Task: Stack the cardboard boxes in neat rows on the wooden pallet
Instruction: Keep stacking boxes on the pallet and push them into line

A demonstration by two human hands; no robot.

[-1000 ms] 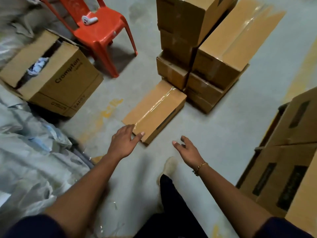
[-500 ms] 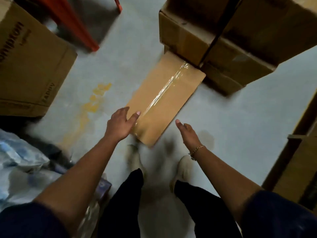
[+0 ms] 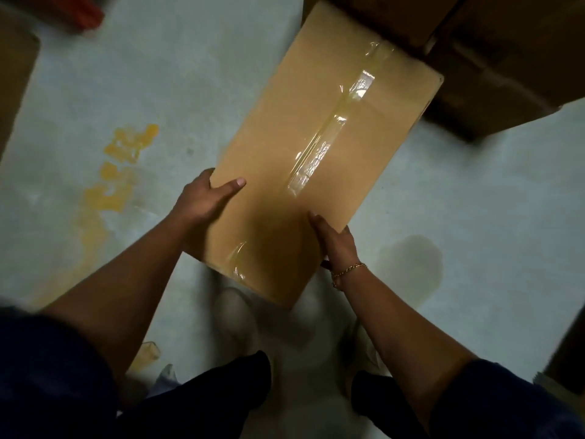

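1. While bent over floor, grips box at near end, far end by stack.
2. Left hand: thumb on top, fingers curled round side.
3. Right hand clamps opposite side, balancing lift.

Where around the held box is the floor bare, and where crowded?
Bare floor lies left of the taped box, between it and the yellow stain, and right of it, around the dark patch. Crowded: the stacked boxes at its far end, the shoes under its near end.
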